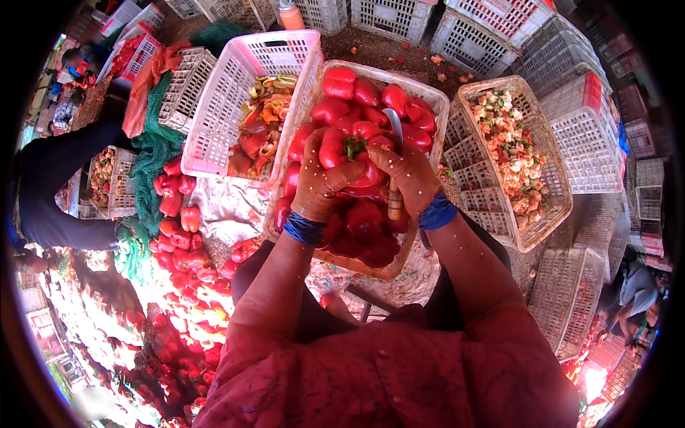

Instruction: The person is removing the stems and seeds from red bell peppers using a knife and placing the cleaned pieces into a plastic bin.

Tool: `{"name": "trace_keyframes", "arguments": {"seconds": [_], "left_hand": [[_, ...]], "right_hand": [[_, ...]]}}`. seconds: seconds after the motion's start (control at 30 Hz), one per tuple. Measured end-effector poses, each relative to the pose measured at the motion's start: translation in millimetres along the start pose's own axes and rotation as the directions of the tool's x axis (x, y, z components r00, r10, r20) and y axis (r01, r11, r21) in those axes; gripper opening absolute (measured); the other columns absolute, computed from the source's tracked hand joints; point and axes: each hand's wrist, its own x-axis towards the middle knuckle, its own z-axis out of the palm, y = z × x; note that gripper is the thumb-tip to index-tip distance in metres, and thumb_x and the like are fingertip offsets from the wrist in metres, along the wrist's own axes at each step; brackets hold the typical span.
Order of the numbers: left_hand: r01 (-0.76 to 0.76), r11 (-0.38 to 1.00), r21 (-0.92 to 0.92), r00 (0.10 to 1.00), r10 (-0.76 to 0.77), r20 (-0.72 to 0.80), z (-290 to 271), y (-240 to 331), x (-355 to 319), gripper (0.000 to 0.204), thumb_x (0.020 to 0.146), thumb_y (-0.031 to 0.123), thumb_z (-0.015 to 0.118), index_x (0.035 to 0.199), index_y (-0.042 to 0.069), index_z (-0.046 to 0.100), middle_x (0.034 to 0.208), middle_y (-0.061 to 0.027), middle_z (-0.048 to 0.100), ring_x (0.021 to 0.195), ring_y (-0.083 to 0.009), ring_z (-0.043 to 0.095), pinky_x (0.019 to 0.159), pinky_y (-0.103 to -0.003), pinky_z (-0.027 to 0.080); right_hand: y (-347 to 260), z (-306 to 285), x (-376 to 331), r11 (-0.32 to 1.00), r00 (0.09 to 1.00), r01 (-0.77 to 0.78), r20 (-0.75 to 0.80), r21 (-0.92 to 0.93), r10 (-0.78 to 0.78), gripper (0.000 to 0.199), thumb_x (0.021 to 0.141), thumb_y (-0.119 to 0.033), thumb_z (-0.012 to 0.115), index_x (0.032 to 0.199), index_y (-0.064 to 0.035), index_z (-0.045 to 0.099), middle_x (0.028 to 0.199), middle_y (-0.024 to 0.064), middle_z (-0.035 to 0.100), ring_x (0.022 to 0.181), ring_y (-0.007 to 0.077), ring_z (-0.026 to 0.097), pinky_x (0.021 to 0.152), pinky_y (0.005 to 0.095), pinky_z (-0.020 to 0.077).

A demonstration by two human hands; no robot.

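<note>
My left hand [322, 177], in a tan glove with a blue band at the wrist, is closed around a red bell pepper [333, 148]. The pepper's green stem points toward my right hand [412, 173], gloved and banded the same way. That hand is closed on a knife [394, 125], its curved blade upward and its wooden handle below the palm. My right thumb reaches to the pepper beside its stem. Both hands are over a crate [440, 107] heaped with red bell peppers [364, 217]. Pale seeds stick to my gloves and forearms.
At left, a pale crate [214, 118] holds pepper pieces. A crate of pepper cores [510, 153] stands at right. Loose red peppers [187, 260] are piled at left, near green netting [148, 153]. Stacked crates [581, 135] line the right; another person's dark-clothed leg [68, 192] shows at left.
</note>
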Motion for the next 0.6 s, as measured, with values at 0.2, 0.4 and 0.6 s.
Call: {"name": "trace_keyframes", "arguments": {"seconds": [0.2, 0.4, 0.6], "left_hand": [[0.159, 0.982, -0.099, 0.987, -0.158, 0.017, 0, -12, -3, 0.074, 0.07, 0.005, 0.08, 0.134, 0.004, 0.043, 0.117, -0.0064, 0.06, 0.106, -0.0175, 0.059, 0.092, -0.033, 0.052], [0.24, 0.916, -0.322, 0.97, -0.215, 0.111, -1, -7, -19, 0.068, 0.072, 0.004, 0.07, 0.135, 0.003, 0.044, 0.121, -0.0103, 0.06, 0.11, -0.0233, 0.061, 0.096, -0.037, 0.051], [0.273, 0.9, -0.338, 0.955, -0.21, 0.211, -2, 13, -24, 0.067, 0.072, 0.009, 0.064, 0.136, 0.002, 0.044, 0.129, -0.0162, 0.057, 0.118, -0.0302, 0.059, 0.103, -0.042, 0.047]], "right_hand": [[12, -8, -5, 0.998, 0.997, -0.067, -0.026, -0.009, 0.067, 0.041, 0.087, -0.039, 0.072, 0.111, -0.0068, 0.065, 0.077, -0.0002, 0.064, 0.05, 0.0081, 0.053, 0.045, 0.0245, 0.0443], [-1, -31, -6, 0.954, 0.977, -0.02, 0.198, -0.299, 0.082, 0.036, 0.088, -0.034, 0.067, 0.108, -0.0035, 0.065, 0.068, 0.0004, 0.063, 0.048, 0.0087, 0.058, 0.04, 0.0226, 0.0432], [-12, -33, -16, 0.953, 0.955, 0.063, 0.296, -0.298, 0.03, 0.038, 0.081, -0.024, 0.072, 0.11, -0.0014, 0.066, 0.068, 0.0034, 0.064, 0.046, 0.0101, 0.058, 0.039, 0.0234, 0.0437]]}}
